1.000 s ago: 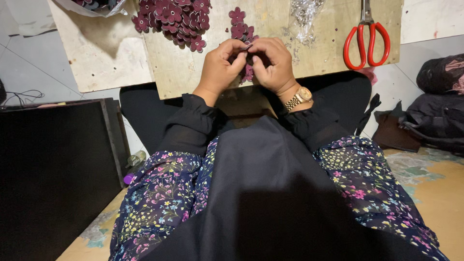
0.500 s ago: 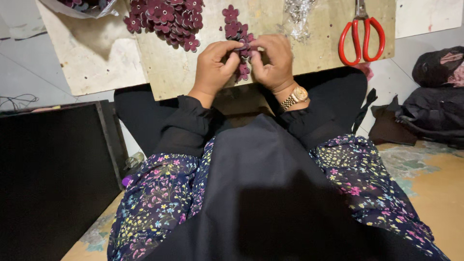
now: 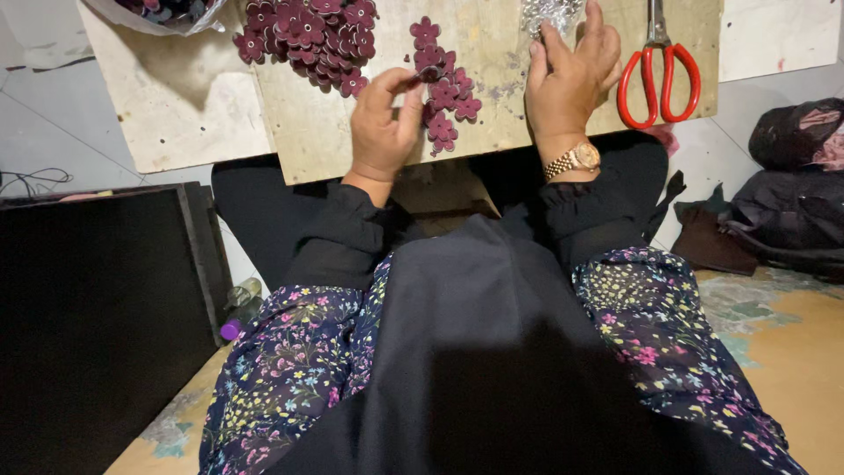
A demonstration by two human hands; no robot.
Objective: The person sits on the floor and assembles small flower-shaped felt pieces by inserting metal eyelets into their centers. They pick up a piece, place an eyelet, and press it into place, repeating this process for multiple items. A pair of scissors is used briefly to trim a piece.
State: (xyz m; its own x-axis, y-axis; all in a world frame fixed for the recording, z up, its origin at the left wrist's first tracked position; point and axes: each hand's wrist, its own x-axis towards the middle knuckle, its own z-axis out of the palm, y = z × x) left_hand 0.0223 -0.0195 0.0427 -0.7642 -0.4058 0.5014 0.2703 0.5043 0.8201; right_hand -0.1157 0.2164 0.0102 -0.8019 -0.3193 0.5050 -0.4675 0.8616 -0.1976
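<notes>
The person's left hand (image 3: 384, 123) is pinching a dark red fabric flower (image 3: 430, 74) between thumb and fingers, above a short row of matching flowers (image 3: 446, 114) lying on the wooden board (image 3: 308, 132). Their right hand (image 3: 573, 75) is reaching, fingers spread, onto a shiny clear packet (image 3: 549, 13). Red-handled scissors (image 3: 659, 75) are lying just beside it.

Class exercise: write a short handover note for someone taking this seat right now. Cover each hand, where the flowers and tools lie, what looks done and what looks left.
Left hand: pinching one dark red flower over the board.
Right hand: fingertips on the shiny clear packet at the board's far edge; grip unclear.
Done: a row of flowers lies between the hands.
Left: a loose flower pile at far left.
Red scissors lie unused on the right.
</notes>
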